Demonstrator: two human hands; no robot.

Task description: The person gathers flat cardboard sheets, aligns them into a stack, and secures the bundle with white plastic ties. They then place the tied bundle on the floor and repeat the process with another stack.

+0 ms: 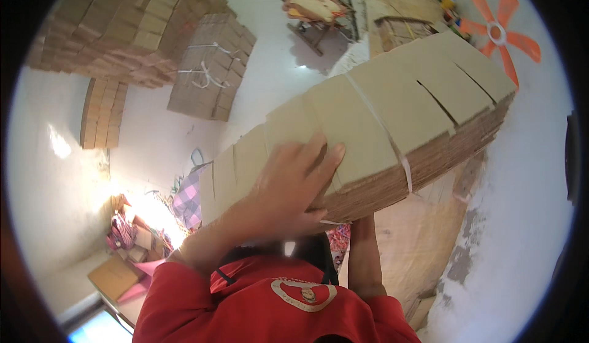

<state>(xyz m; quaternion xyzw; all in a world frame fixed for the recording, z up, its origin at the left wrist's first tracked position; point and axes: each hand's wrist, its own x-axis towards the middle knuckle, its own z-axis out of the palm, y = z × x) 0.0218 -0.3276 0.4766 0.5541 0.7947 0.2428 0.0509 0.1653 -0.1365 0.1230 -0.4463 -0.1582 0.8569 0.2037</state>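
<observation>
Looking down, we see a strapped bundle of flat cardboard sheets [392, 128], tan, slotted, bound by a white band, raised before a person in red. One hand [294, 186] lies open, fingers spread on top; the other hand, probably underneath, stays hidden, so we cannot tell its grip.
</observation>
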